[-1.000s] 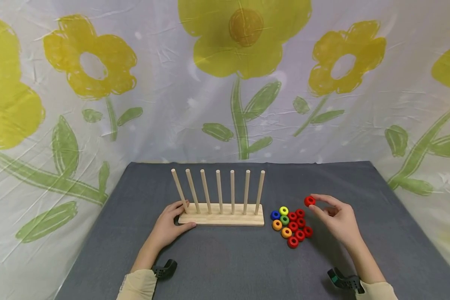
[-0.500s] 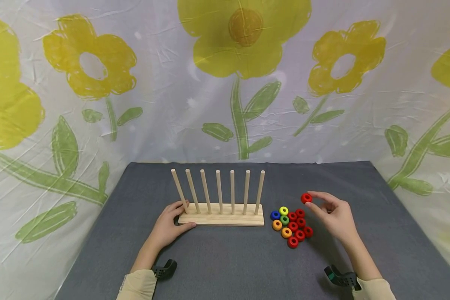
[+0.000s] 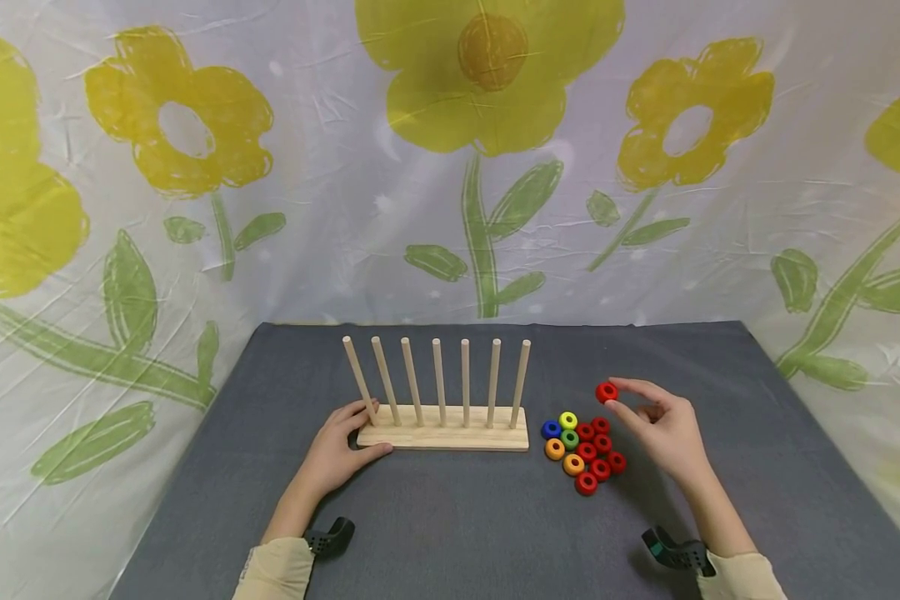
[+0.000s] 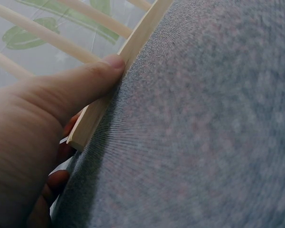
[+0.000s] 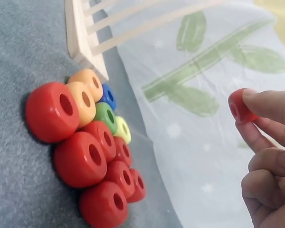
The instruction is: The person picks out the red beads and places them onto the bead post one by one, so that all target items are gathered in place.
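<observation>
In the head view, a wooden peg stand (image 3: 442, 439) has a row of upright pegs, all bare. My left hand (image 3: 337, 447) grips the left end of its base, thumb along the front edge and fingers behind. The left wrist view shows that thumb on the edge of the base (image 4: 128, 45); the other fingers are mostly hidden. Between thumb and fingertips, my right hand (image 3: 663, 429) pinches a red bead (image 3: 607, 392), raised above the table. Its hole shows in the right wrist view, where the same bead (image 5: 241, 106) sits at the fingertips.
A cluster of beads lies right of the stand: several red beads (image 3: 587, 483), orange ones (image 3: 573, 472), one blue (image 3: 547, 431), one green (image 3: 565, 443) and one yellow (image 3: 562, 422). A grey cloth (image 3: 457, 533) covers the table. A flower-print curtain (image 3: 330, 250) hangs behind.
My right hand has moved left and slightly away from me, carrying the red bead closer to the stand. The left hand, the stand and the other beads stay put.
</observation>
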A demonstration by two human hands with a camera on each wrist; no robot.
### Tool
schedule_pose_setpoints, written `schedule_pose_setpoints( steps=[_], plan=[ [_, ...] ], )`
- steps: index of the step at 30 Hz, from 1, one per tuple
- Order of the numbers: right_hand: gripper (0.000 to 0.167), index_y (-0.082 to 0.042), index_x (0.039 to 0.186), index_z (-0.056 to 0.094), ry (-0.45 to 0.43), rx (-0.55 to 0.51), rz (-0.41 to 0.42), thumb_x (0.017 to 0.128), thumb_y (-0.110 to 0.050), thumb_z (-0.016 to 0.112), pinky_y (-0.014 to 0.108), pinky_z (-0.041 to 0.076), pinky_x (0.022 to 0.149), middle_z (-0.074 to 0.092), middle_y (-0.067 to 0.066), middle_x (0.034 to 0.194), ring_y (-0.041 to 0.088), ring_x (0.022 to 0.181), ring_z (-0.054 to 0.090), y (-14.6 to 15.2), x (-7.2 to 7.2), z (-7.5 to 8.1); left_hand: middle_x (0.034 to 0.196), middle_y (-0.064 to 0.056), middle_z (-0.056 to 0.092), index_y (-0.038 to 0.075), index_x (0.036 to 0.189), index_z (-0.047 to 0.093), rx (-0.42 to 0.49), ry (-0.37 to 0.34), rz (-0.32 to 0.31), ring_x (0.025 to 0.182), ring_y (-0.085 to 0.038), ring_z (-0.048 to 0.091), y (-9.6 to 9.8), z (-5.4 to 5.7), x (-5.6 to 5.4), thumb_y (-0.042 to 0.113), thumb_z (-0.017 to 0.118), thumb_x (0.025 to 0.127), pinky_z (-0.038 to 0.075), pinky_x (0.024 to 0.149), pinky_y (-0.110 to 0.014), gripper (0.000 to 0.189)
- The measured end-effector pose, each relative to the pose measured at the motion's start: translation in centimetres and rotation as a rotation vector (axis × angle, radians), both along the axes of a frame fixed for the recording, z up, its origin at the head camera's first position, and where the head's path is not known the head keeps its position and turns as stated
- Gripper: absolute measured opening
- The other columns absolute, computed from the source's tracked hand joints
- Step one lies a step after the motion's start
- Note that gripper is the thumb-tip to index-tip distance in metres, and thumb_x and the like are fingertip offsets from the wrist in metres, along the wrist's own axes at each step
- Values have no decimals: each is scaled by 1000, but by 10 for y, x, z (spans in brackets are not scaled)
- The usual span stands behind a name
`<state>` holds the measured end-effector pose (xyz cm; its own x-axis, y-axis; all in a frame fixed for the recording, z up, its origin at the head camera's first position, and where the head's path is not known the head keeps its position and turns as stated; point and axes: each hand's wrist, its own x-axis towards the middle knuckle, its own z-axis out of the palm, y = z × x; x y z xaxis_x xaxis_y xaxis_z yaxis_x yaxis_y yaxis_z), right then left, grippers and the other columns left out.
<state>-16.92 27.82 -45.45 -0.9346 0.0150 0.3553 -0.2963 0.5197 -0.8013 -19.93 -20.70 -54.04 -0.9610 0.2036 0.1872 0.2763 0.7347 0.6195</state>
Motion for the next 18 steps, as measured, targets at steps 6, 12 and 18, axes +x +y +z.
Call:
schedule_pose_setpoints(
  steps=[6,12,18],
  plan=[
    [34,-9,130,76,6,-41,25,96,-8,80,32,25,37,42,-9,53,0,41,23,-7,-3,4,154,-19,55,7,154,56,-1,-6,-2,144,-44,47,-1,0,0,35,89,88,42,114,-67,79],
    [32,-7,129,76,7,-66,64,97,-6,79,33,24,37,35,-8,51,1,42,22,-14,-8,5,154,-18,55,6,154,56,0,0,-7,144,-44,47,0,-1,-1,33,89,88,42,114,-67,79],
    [32,-9,129,77,15,-61,81,97,-6,79,32,24,37,43,-9,57,-2,42,24,-19,-8,7,154,-18,55,6,154,56,0,-2,-7,144,-43,47,0,0,-1,35,88,89,41,114,-67,78]
  ],
)
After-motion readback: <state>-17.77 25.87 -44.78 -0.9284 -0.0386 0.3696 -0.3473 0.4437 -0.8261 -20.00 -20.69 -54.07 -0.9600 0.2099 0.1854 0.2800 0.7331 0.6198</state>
